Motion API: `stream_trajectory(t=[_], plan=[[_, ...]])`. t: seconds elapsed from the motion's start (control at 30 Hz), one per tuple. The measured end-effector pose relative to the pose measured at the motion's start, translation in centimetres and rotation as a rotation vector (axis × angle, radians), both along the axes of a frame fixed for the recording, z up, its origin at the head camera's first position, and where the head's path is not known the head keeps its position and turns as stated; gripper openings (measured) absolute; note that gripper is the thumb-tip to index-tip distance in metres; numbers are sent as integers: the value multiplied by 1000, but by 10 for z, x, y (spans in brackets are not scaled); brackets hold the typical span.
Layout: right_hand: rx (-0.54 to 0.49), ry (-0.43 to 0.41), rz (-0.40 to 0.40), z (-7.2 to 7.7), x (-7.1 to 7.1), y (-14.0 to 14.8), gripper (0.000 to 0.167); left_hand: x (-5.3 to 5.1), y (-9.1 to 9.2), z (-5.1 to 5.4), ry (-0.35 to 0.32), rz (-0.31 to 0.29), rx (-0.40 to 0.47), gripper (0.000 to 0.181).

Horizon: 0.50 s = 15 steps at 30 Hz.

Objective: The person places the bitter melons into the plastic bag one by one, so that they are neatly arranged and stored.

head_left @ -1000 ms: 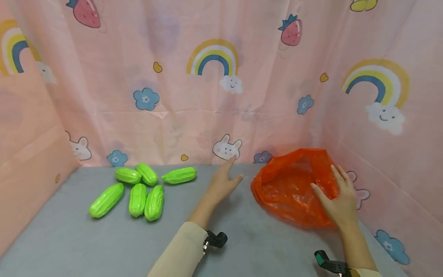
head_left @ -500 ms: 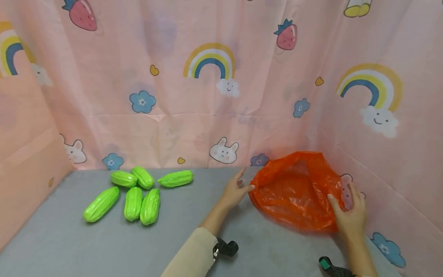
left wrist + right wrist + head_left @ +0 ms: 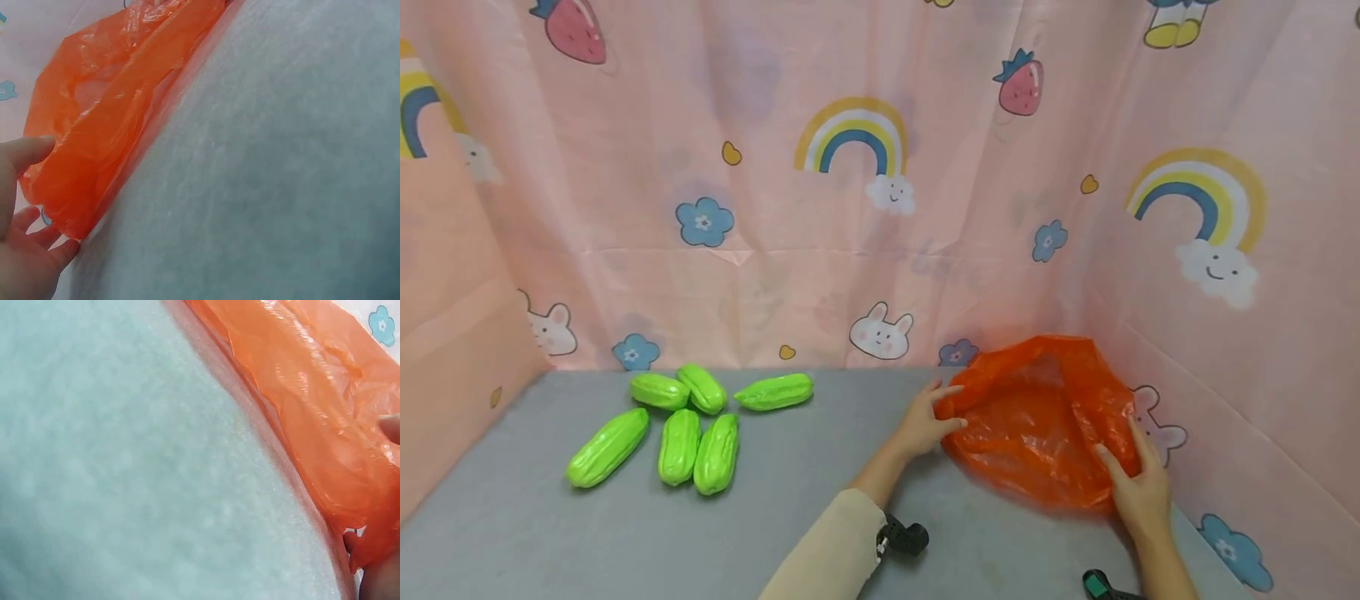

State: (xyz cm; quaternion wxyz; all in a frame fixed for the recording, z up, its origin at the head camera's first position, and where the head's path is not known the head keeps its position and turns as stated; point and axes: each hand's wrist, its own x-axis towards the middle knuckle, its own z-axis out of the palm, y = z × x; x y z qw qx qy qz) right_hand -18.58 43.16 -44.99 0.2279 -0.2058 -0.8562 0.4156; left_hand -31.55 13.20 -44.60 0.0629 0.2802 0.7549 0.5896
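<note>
An orange plastic bag (image 3: 1030, 442) stands with its mouth spread on the grey table, toward the right in the head view. At its left edge is my left hand (image 3: 921, 421), fingers extended and thumb apart from them. The left wrist view has that thumb (image 3: 31, 150) over the bag (image 3: 112, 119), with the fingertips by its lower corner. On the bag's right side, my right hand (image 3: 1146, 492) touches the rim, thumb toward the inside and fingers outside. In the right wrist view the bag (image 3: 319, 412) hides part of that hand.
Several bright green, ribbed, elongated vegetables (image 3: 717, 454) lie grouped on the left of the table (image 3: 625, 542). A pink patterned curtain (image 3: 775, 192) borders the back and both sides. A dark wrist mount (image 3: 906, 537) sits on the left sleeve.
My left hand has moved right from the gap beside the green vegetables to the bag's left edge. My right hand has shifted along the bag's right rim. The head view has tilted slightly.
</note>
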Motion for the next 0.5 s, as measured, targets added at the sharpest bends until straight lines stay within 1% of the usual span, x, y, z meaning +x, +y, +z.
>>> stream_trajectory(t=[0.13,0.23,0.37,0.5], plan=[[-7,-41,41,0,-2,-5,73,0,2,-5,8,23,25,58],[-29,-35,52,1,-4,-9,74,0,1,-7,-6,35,58,62],[-43,-35,67,4,-5,-12,76,2,-6,-7,-35,47,92,65],[-34,-65,138,7,-6,-13,79,3,-14,-3,-64,79,117,65]])
